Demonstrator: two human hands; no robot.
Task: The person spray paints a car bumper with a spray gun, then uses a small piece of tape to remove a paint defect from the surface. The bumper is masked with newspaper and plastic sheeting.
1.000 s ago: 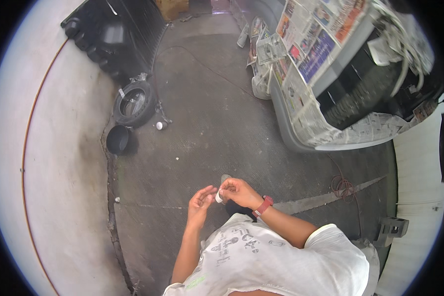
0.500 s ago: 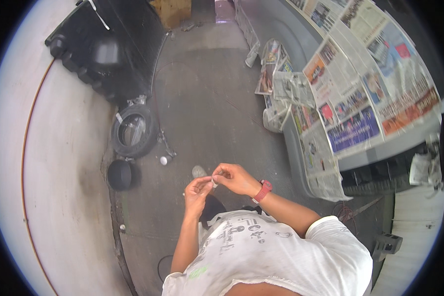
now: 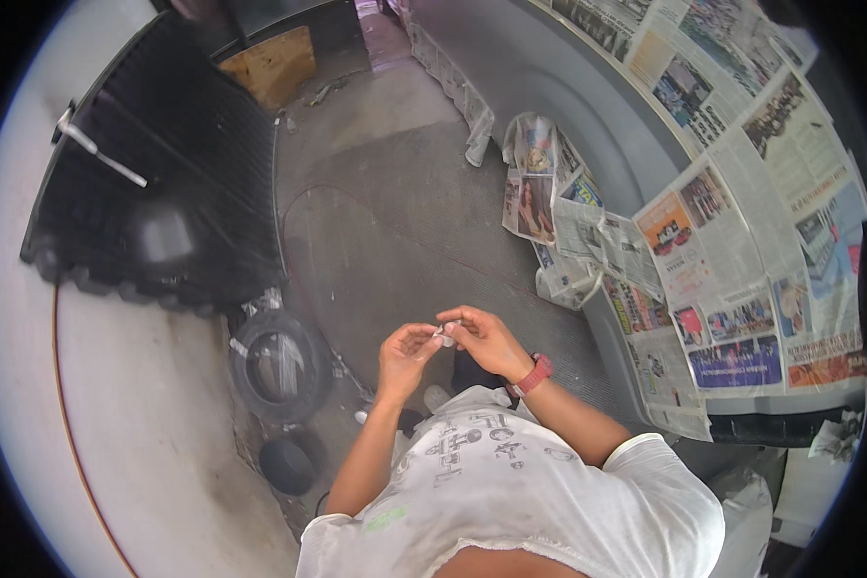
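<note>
In front of my chest both hands come together over a small, whitish, crumpled scrap (image 3: 443, 336), too small to tell whether it is paper or tape. My left hand (image 3: 407, 358) pinches it from one side, fingers bent toward the middle. From the other side my right hand (image 3: 487, 341) grips it between thumb and fingertips, with a red watch (image 3: 534, 374) on that wrist. Part of the scrap is hidden by the fingers.
A grey vehicle body (image 3: 597, 106) runs along the right, partly covered with newspaper sheets (image 3: 732, 241). On the left a large black ribbed panel (image 3: 164, 164) leans by the pale wall (image 3: 154, 405). A tire (image 3: 313, 385) and a black bucket (image 3: 287, 464) are on the floor (image 3: 385, 241).
The view has shifted, so the tire, panel and vehicle sit lower in it. Both hands have moved slightly right and up in the picture, still pinching the whitish scrap, which shows more now.
</note>
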